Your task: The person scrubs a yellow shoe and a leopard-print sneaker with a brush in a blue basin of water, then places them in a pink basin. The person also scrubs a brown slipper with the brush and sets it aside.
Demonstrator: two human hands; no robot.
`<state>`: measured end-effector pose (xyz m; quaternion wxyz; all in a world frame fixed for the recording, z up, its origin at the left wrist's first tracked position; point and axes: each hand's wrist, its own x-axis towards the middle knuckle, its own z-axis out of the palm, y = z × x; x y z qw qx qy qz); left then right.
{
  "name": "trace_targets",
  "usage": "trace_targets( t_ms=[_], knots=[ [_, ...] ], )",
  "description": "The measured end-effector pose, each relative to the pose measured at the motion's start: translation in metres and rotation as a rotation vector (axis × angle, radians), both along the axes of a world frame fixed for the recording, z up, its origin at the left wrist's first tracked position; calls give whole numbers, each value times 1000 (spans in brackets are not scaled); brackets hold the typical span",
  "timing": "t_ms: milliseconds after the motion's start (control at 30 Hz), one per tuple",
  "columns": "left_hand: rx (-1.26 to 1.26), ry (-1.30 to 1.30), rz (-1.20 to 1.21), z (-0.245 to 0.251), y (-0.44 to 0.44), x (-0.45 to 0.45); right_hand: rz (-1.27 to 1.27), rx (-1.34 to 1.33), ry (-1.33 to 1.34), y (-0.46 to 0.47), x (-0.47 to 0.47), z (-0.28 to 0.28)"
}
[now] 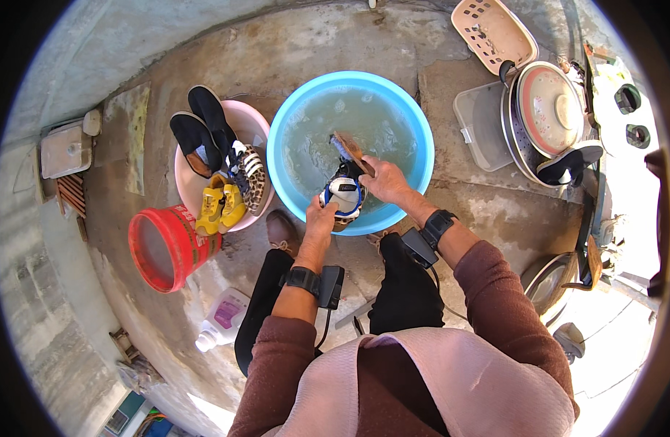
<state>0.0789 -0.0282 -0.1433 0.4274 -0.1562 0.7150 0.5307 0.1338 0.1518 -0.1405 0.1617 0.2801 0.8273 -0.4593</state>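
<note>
A large light-blue plastic basin (424, 164) of cloudy water stands before me. My left hand (321, 218) grips the heel end of a leopard-print sneaker (346, 199) over the basin's near rim, with its pale insole and blue-edged opening facing up. In my right hand (386, 179) is a wooden scrubbing brush (352, 150) with pale bristles. The brush lies over the water, just beyond the shoe's far end. How far the bristles touch the shoe or water, I cannot tell.
To the left, a pink basin (180, 183) holds black shoes (195, 139), yellow sneakers (221, 206) and a leopard-print sneaker (254, 180). Nearer are a red bucket (174, 246) and a detergent bottle (226, 317). On the right are a clear plastic box (480, 125), an enamel basin (548, 109) and a black shoe (572, 161).
</note>
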Motion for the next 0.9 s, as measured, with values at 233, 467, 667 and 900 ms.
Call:
trace_targets(
  t_ms=[233,467,667,900],
  knots=[
    [111,-62,-67,7,17,13,8,16,326,-13,2,10],
    [159,-237,105,4,18,8,278,167,284,-20,-9,5],
    [56,-147,16,-6,5,2,-200,-168,256,17,-22,8],
    [-330,435,-456,-19,11,2,-6,-337,394,3,-42,42]
  ],
)
